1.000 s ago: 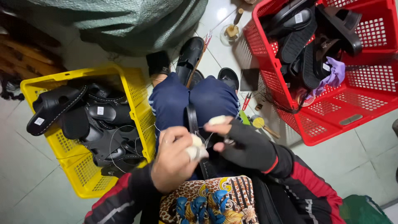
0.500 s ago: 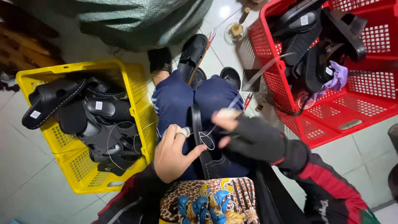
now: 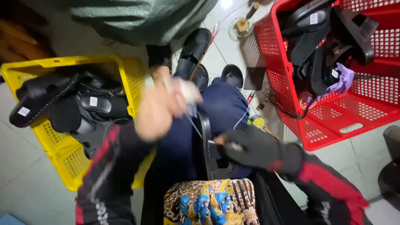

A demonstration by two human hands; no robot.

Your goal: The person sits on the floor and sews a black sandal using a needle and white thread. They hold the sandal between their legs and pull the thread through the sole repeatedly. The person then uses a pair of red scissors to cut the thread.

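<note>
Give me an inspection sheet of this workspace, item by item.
Surface: pale tiled floor; work rests on the person's lap.
Job's things: black sandal strap piece upright between the knees; thin pale thread running up from it.
Clutter: yellow plastic basket of black sandals on the left; red plastic basket of black sandals and a purple cloth on the right.
Hands: bare left hand raised, blurred, taped fingers pulling thread; black-gloved right hand gripping the strap piece.
Cables: nothing seen.
Surroundings: grey-green sack, patterned cloth, small glass pot.
</note>
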